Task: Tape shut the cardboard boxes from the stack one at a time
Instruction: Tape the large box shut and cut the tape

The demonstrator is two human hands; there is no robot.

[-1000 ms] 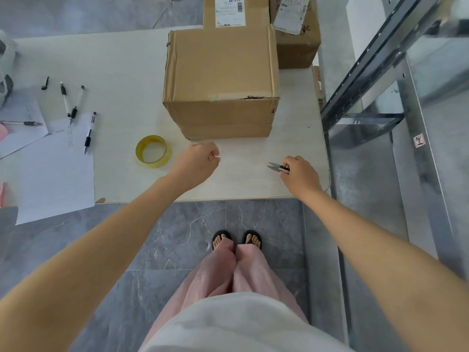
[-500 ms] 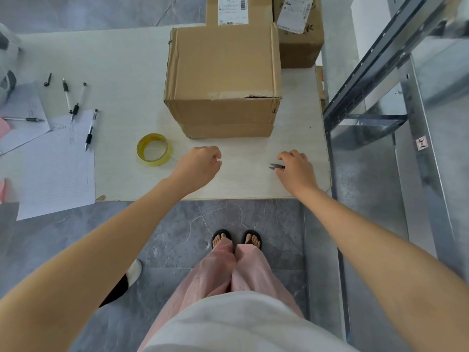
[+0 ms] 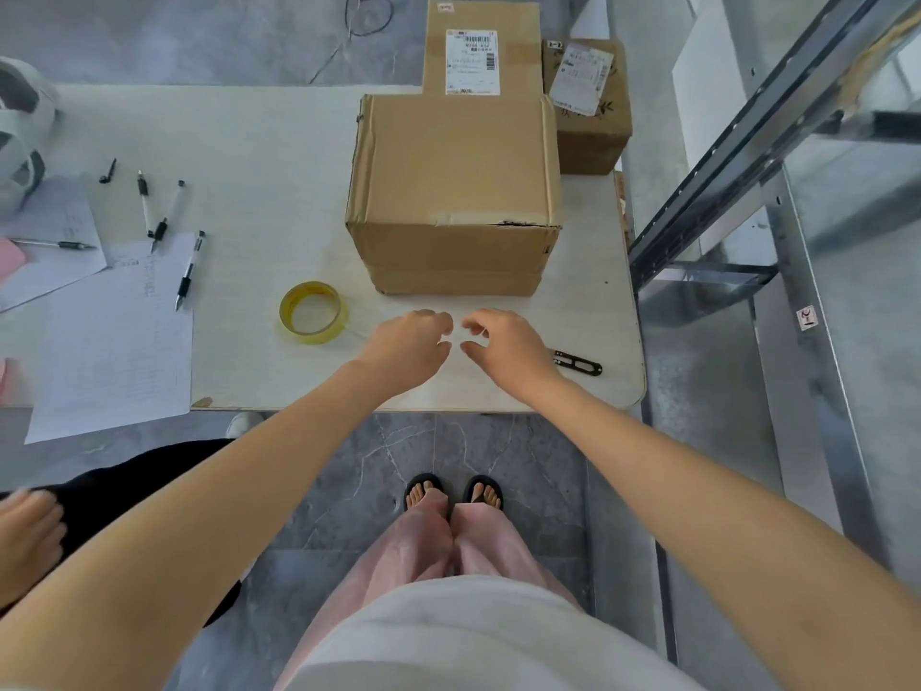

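The left hand (image 3: pixel 406 344) and right hand (image 3: pixel 503 346) meet, fingers curled, before the cardboard box (image 3: pixel 453 162). Whether they pinch anything cannot be told. The next move probably needs a strip from the tape roll (image 3: pixel 313 337) over the seam.

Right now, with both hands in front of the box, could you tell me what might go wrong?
The snips lie at the front edge of the table, just beside the right hand; a wrist swing could knock them toward the sandalled feet. The box has a tear along its top front edge, so tape from the roll may grip poorly there.
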